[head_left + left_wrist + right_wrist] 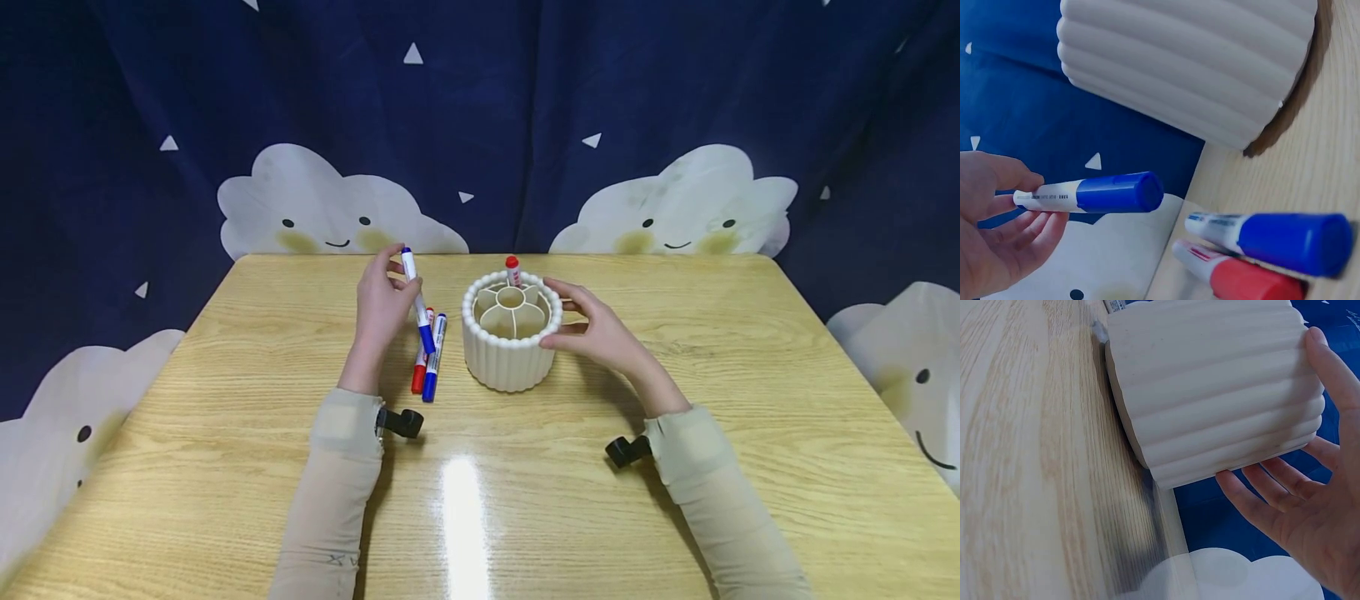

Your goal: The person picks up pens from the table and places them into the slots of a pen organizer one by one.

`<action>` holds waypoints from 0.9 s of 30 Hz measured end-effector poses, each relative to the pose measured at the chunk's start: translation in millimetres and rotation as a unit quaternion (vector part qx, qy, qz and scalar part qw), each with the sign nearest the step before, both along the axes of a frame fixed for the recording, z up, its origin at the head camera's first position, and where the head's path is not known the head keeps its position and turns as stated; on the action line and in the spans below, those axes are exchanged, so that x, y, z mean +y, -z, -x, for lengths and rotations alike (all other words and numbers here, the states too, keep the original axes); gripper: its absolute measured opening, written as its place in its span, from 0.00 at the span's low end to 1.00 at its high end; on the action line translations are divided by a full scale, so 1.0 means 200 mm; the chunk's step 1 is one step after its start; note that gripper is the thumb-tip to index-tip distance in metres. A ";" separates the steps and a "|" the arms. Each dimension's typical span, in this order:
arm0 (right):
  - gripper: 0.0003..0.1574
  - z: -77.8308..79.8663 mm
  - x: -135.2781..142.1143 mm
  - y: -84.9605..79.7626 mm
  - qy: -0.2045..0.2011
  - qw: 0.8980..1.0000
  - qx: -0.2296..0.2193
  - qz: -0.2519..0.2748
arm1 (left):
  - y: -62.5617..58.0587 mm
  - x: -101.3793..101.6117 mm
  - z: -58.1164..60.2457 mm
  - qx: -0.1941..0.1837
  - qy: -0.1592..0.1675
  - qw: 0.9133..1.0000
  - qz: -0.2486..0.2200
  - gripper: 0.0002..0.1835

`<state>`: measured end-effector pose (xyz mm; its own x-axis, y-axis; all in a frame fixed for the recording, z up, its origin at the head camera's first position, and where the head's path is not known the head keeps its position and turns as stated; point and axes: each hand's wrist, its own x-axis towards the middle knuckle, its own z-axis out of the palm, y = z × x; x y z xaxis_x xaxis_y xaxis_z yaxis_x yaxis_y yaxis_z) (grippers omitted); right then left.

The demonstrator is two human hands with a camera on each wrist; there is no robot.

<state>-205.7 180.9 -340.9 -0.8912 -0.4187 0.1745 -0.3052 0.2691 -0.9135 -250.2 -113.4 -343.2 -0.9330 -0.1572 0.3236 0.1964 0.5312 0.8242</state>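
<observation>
My left hand [381,304] pinches a white marker with a blue cap [420,312] between thumb and fingers, held tilted above two other markers. In the left wrist view, this marker's blue cap [1119,192] points away from the fingers. On the table lie a second blue-capped marker [435,358] and a red-capped marker [418,375], side by side. A cream, ribbed round pen holder [508,367] stands upright to their right. My right hand [603,333] grips its right side, thumb and fingers spread around the wall near the beaded rim.
One red-capped marker [513,271] stands in a rear compartment of the pen holder, cap up. The wooden table [225,467] ends at a dark blue curtain [495,100] with cloud prints. Small black cameras sit at both wrists.
</observation>
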 end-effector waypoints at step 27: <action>0.51 0.00 0.00 0.00 0.001 1.000 0.006 -0.004 | -0.23 0.12 -0.03 0.172 0.012 0.983 -0.064 0.27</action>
